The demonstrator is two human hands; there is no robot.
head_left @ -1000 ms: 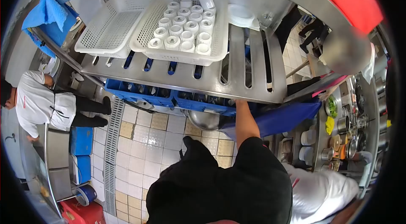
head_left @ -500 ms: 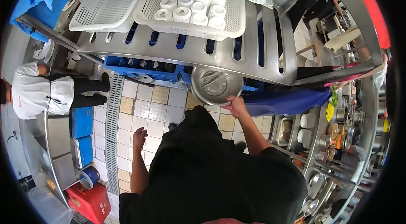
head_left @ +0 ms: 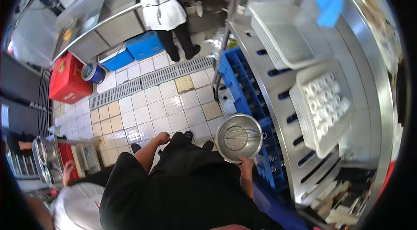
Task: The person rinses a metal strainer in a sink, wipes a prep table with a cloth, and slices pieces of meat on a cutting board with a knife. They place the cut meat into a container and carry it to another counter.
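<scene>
My right hand point(head_left: 246, 165) grips the near rim of a round steel bowl point(head_left: 223, 147), thumb over the edge. Inside the bowl lies a wire utensil point(head_left: 249, 134) with a ring at its handle end; whether it is a whisk or a strainer I cannot tell. The bowl is held beside the steel rack, over the edge of the blue crates point(head_left: 243, 87). My left hand point(head_left: 163, 138) hangs low over the tiled floor, fingers loosely bent and apart from any object.
On the slatted steel shelf point(head_left: 278, 113) to the right stand a white basket of cups point(head_left: 299, 113) and another white basket point(head_left: 278, 43). A co-worker point(head_left: 163, 4) stands at the far sink counter. Another person point(head_left: 78, 204) is close at lower left. A red box point(head_left: 69, 80) sits at left.
My view has turned left, so the rack now lies on my right and the sink counter ahead. The bowl has come out beside the shelf edge, still in my right hand.
</scene>
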